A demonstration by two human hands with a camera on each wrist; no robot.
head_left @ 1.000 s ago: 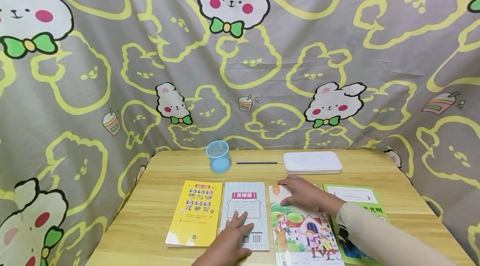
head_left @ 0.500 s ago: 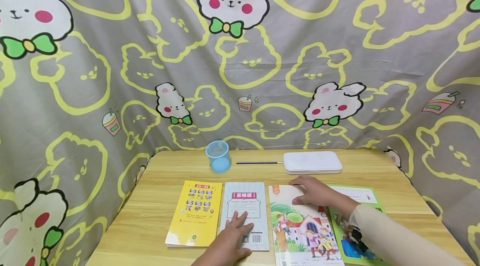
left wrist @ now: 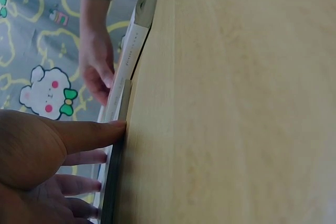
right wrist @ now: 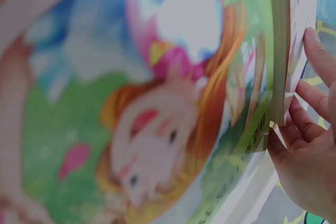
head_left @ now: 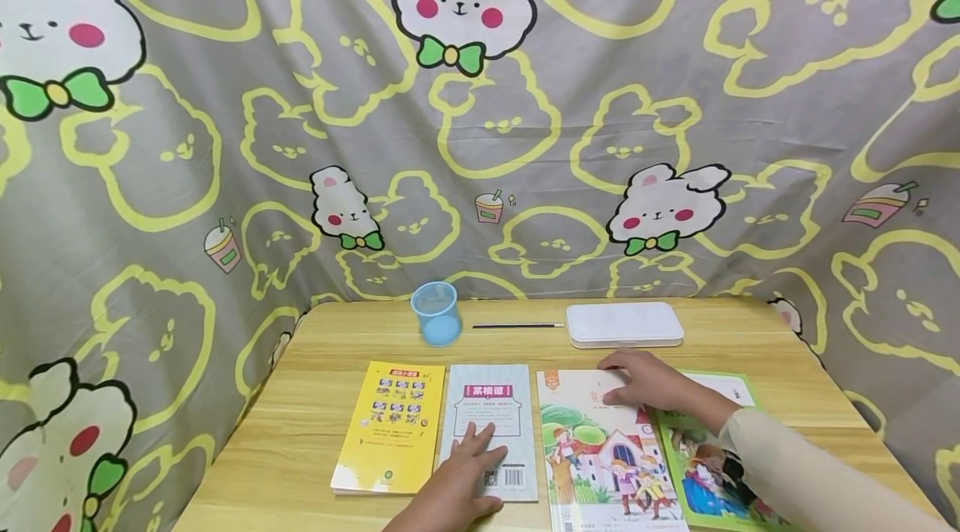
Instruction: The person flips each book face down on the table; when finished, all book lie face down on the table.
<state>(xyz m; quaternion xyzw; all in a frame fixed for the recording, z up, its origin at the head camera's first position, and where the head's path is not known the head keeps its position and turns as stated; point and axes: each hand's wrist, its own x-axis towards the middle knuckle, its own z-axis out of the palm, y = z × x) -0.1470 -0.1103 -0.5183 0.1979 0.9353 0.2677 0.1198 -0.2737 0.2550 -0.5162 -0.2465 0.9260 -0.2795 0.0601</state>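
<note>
My left hand (head_left: 461, 478) rests on the lower part of a light blue book (head_left: 487, 390), fingers spread; the left wrist view shows its thumb (left wrist: 100, 132) at the near edge. My right hand (head_left: 651, 382) reaches over the top right corner of a white picture book (head_left: 592, 465). Beside that lies a green book (head_left: 697, 465), partly hidden by the right forearm. In the right wrist view, the fairly straight fingers of the right hand (right wrist: 307, 140) touch the books' edges and corner, close to a green cover (right wrist: 58, 119) with a drawn girl. A yellow book (head_left: 390, 440) lies leftmost.
Behind the row of books, a blue mesh cup (head_left: 437, 315), a thin dark pen (head_left: 517, 325) and a white case (head_left: 625, 323) stand along the wooden table's (head_left: 255, 432) back. A patterned curtain (head_left: 465, 140) hangs behind and at both sides.
My right hand has slid rightward along the top of the picture book toward the green book, uncovering more of the picture book's upper cover. The left hand and the books have stayed put.
</note>
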